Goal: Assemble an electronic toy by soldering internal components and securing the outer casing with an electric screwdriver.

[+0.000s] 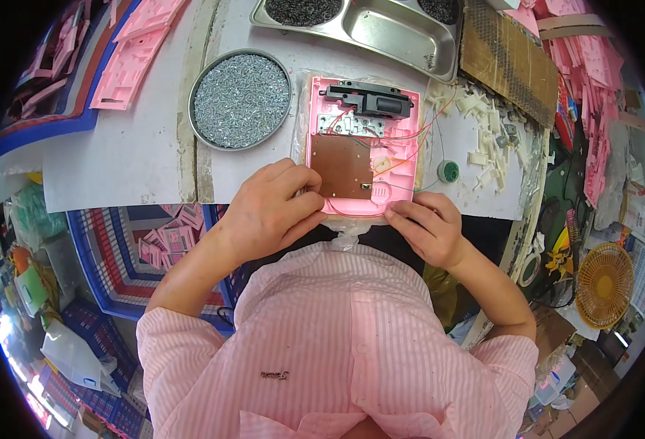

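Observation:
A pink plastic casing [403, 164] lies at the table's near edge, its inside facing up. It holds a brown circuit board [343, 167], a black plastic module [377, 104] across its far end and a metal strip. Red, green and orange wires [403, 137] cross it, and a thin reddish wire follows its near rim. My left hand [278, 208] is closed at the near left corner, fingers bent over the rim. At the near right corner, my right hand [429, 227] pinches the edge. Whether either hand also holds the wire is hidden by the fingers.
Left of the casing stands a round metal tray [287, 121] of small screws. Behind is a steel compartment tray [454, 55] with dark screws. White plastic pieces [492, 139] and a green spool [448, 172] lie right. Below left, a blue-and-red basket [110, 293] holds pink parts.

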Action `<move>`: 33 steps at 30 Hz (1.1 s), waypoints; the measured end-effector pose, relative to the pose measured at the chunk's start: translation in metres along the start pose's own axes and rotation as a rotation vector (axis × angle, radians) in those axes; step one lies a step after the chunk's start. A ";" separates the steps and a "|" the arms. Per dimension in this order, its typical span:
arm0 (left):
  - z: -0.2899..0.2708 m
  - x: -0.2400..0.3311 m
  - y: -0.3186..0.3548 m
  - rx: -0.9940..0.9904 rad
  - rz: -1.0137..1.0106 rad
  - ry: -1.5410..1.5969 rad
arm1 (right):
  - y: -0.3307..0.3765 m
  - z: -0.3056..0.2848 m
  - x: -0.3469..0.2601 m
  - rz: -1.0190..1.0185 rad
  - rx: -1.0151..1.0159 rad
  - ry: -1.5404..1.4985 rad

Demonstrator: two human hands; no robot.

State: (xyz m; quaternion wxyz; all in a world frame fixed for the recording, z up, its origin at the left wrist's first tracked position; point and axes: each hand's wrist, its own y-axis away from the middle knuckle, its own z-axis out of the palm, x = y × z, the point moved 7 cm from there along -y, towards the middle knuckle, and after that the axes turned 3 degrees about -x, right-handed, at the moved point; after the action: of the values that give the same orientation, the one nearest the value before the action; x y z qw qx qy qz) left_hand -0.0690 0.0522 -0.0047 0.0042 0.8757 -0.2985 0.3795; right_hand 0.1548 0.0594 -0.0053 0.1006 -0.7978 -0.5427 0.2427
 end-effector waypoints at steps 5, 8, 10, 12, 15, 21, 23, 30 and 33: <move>0.000 0.031 -0.011 0.081 0.055 -0.109 | 0.006 -0.025 0.010 0.366 -0.148 -0.256; 0.026 0.044 -0.020 0.059 0.119 -0.122 | -0.007 -0.037 0.029 0.351 0.003 -0.155; 0.039 0.040 -0.020 0.022 0.121 -0.141 | -0.027 -0.026 0.044 0.367 -0.025 -0.047; 0.038 0.034 -0.023 0.011 0.104 -0.151 | -0.036 -0.018 0.061 0.361 -0.050 0.035; 0.030 0.033 -0.024 0.077 0.140 -0.188 | -0.045 -0.024 0.073 0.327 -0.001 0.146; 0.024 0.018 -0.015 0.102 0.143 -0.141 | -0.028 -0.055 0.030 0.249 -0.462 -0.052; 0.027 0.023 -0.021 0.093 0.131 -0.126 | -0.025 -0.049 -0.011 0.191 -0.541 -0.160; 0.038 0.050 -0.020 0.094 0.336 -0.117 | -0.045 -0.026 0.007 0.280 -0.173 -0.311; 0.030 0.053 -0.014 0.166 0.356 -0.131 | -0.030 0.001 0.004 0.234 -0.163 -0.200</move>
State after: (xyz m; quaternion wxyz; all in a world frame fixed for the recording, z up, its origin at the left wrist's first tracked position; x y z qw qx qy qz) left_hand -0.0140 0.0291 0.0122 -0.1546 0.8292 -0.4161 0.3397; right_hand 0.1309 0.0746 0.0055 -0.0480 -0.8330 -0.4712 0.2860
